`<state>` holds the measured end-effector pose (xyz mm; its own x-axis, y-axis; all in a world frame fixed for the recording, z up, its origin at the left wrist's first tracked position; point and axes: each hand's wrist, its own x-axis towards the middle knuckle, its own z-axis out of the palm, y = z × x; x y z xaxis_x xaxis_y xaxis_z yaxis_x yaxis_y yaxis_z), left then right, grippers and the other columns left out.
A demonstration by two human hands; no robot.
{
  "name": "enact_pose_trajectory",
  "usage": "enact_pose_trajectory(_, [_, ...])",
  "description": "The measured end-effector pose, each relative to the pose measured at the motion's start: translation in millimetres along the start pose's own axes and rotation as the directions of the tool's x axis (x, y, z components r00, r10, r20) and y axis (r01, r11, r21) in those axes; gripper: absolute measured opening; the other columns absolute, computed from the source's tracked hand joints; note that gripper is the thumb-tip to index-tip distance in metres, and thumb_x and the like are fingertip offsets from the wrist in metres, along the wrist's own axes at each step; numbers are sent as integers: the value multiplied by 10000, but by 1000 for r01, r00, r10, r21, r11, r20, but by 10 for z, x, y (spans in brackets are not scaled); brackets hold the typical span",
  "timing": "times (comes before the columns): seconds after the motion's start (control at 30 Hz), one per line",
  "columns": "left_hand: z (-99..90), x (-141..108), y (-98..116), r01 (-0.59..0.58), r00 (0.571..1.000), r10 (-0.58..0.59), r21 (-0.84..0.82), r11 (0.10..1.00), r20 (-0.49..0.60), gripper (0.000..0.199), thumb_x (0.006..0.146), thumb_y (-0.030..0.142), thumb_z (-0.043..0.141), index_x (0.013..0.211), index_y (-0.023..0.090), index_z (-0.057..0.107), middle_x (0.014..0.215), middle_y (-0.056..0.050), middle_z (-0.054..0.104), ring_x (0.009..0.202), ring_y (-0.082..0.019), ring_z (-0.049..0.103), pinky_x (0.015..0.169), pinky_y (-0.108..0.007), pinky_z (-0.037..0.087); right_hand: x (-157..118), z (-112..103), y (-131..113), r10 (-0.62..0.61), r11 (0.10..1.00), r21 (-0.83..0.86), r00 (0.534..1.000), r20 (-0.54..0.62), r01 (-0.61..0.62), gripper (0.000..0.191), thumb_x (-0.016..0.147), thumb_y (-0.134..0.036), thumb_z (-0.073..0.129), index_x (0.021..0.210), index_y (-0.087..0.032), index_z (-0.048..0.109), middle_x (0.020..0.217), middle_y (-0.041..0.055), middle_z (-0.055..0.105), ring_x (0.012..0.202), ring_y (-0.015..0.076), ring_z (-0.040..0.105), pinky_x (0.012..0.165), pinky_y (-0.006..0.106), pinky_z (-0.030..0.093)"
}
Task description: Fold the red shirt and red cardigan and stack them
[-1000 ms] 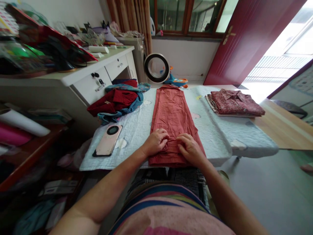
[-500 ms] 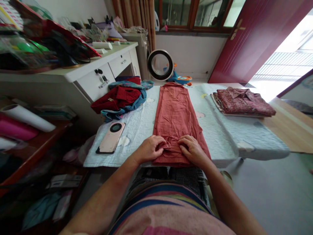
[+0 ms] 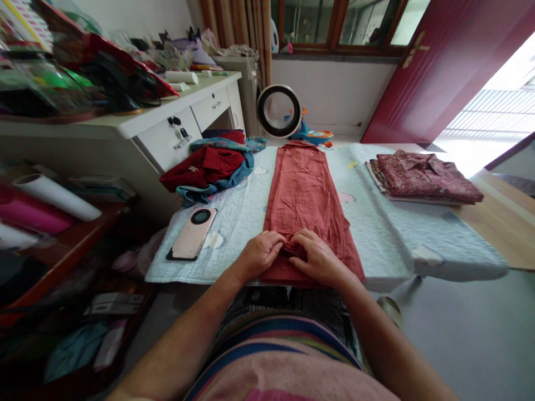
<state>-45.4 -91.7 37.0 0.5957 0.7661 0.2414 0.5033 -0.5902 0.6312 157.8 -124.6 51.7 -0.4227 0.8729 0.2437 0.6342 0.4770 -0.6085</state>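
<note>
A rust-red shirt (image 3: 298,189), folded into a long strip, lies lengthwise on the quilted cloth, its collar at the far end. Close to the shirt's near end, my left hand (image 3: 261,253) pinches a gathered bit of the fabric, fingers and thumb together. My right hand (image 3: 315,256) is right beside it, its curled fingertips gripping the same gathered bit, with the thumb lower over the shirt. The fingers cover most of what is gathered there.
A pale blue quilted cloth (image 3: 238,223) covers the table. On it are a phone (image 3: 194,234) and a heap of red and blue clothes (image 3: 213,167) at left, and a stack of folded patterned clothes (image 3: 426,177) at right. A white desk (image 3: 167,145) stands left.
My right hand has moved left to meet my left hand at the gathered fabric. The cuff with a button that showed between the hands is now mostly covered.
</note>
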Motion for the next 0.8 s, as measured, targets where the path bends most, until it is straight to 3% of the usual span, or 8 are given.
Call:
enact_pose_trajectory(0.1, [9, 6, -15, 46, 999, -46, -60, 997, 3, 143, 920, 325, 552, 974, 208, 616, 932, -26, 647, 887, -189, 589, 810, -311, 463, 28, 47, 94, 20, 997, 71, 1000, 9, -20, 105, 831, -110, 602, 869, -208, 609, 909, 28, 610, 891, 180, 551, 824, 331, 439])
enact_pose_trajectory(0.2, [35, 32, -48, 72, 997, -70, -85, 994, 20, 266, 786, 369, 729, 961, 203, 615, 921, -17, 634, 846, -186, 586, 756, -294, 461, 37, 52, 160, 34, 986, 165, 999, -14, -31, 110, 856, -108, 571, 831, -206, 614, 878, 22, 624, 867, 170, 565, 813, 319, 438])
enact_pose_trajectory(0.33, [70, 95, -84, 99, 995, -99, -137, 986, 6, 106, 856, 299, 638, 856, 194, 644, 868, -16, 648, 829, -174, 588, 766, -286, 447, 51, 47, 180, 81, 975, 208, 996, -27, -74, 107, 879, -146, 553, 820, -202, 622, 843, 24, 623, 832, 168, 567, 789, 310, 440])
enact_pose_trajectory(0.63, [-1, 141, -145, 163, 985, -130, -361, 918, 115, 256, 947, 329, 490, 921, 173, 692, 873, -18, 679, 826, -162, 604, 769, -260, 449, 64, 37, 234, 108, 965, 240, 994, -8, -103, 167, 864, -98, 495, 879, -202, 625, 888, 26, 631, 850, 163, 573, 798, 296, 449])
enact_pose_trajectory(0.8, [29, 133, -208, 200, 980, -181, -458, 866, 85, 232, 911, 360, 545, 913, 159, 662, 864, -13, 648, 818, -155, 579, 754, -252, 455, 43, 10, 283, 121, 952, 281, 993, 13, -120, 256, 825, -57, 462, 939, -205, 636, 956, 28, 649, 910, 161, 588, 849, 302, 457])
